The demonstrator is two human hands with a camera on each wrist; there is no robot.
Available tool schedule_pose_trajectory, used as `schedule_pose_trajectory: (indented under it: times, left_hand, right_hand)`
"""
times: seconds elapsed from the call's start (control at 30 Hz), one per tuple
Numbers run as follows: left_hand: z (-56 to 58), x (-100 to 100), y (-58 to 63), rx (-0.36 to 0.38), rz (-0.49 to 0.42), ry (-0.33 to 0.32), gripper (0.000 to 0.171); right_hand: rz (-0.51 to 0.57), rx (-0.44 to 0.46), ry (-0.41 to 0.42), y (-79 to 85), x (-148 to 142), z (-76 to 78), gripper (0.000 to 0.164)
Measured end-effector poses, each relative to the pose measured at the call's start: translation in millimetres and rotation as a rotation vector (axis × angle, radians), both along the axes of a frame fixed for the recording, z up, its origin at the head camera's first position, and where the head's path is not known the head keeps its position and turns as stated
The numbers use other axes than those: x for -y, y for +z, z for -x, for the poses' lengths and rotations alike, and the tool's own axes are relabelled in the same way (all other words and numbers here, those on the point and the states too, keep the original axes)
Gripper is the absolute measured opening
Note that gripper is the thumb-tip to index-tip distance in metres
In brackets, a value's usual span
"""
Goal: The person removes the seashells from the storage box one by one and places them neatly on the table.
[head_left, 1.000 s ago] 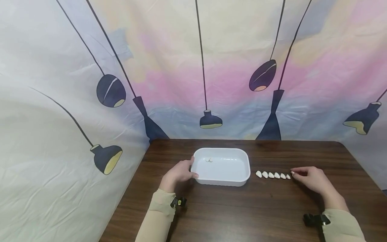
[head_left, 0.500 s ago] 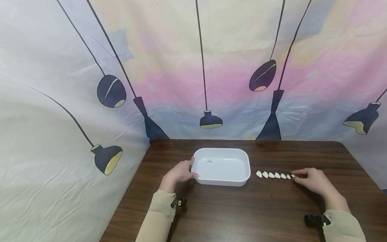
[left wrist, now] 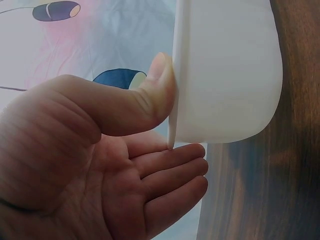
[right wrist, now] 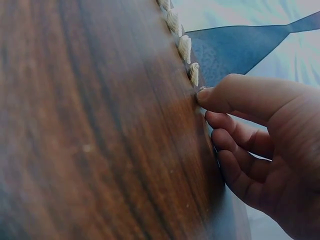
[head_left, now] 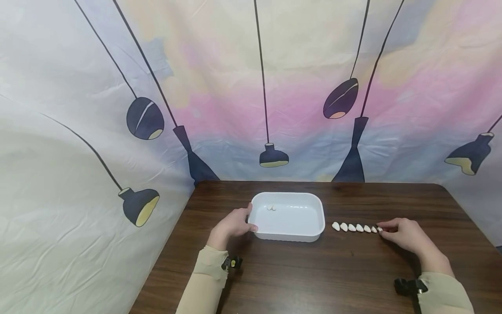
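Observation:
A row of several small white seashells [head_left: 351, 227] lies on the table; in the right wrist view a ribbed shell [right wrist: 184, 48] shows among them. At the row's right end my right hand [head_left: 408, 235] pinches another small seashell [head_left: 379, 229] between thumb and forefinger, down at the tabletop. That shell is mostly hidden by the thumb in the right wrist view. My left hand [head_left: 232, 224] grips the left rim of a white plastic tray [head_left: 288, 237], thumb on one side and fingers under the edge. A couple of small shells [head_left: 271, 208] lie inside the tray.
The dark wooden table [head_left: 306, 279] ends at a back edge against a hanging cloth [head_left: 306, 87] printed with lamps. Each wrist wears a black camera mount, on the left [head_left: 232, 263] and on the right [head_left: 409, 286].
The right hand has shifted very slightly downward and right, its small shell now down at the end of the row. The left hand and the tray have stayed in place.

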State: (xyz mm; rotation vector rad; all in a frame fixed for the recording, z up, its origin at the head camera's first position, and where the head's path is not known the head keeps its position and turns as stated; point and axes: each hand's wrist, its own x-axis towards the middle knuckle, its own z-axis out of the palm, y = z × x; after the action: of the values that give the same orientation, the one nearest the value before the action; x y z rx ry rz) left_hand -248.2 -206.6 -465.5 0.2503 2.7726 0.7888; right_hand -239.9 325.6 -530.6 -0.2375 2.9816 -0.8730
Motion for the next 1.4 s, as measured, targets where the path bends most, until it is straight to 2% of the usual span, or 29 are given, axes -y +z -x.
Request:
schedule_pose_trajectory:
  times: [0.87, 1.0, 1.13, 1.23, 1.4]
  left_hand:
    - [-0.7, 0.3, 0.6, 0.004, 0.016, -0.004, 0.089]
    - [-0.9, 0.5, 0.9, 0.007, 0.014, -0.002, 0.089]
    - [-0.9, -0.2, 1.0, 0.006, 0.016, -0.005, 0.089]
    - [-0.5, -0.7, 0.9, 0.004, 0.017, -0.01, 0.089]
    - [-0.4, -0.3, 1.3, 0.009, 0.018, 0.003, 0.089]
  right_hand:
    - [0.002, -0.011, 0.02, -3.0, -0.2, 0.6, 0.032]
    - [0.007, -0.006, 0.032, -1.7, -2.8, 0.8, 0.036]
    - [0.039, -0.004, 0.029, 3.0, -11.0, -2.9, 0.048]
    - [0.092, -0.017, -0.009, 10.2, -14.0, -7.3, 0.055]
    - [0.2, -0.075, -0.022, 26.6, 7.8, -6.1, 0.055]
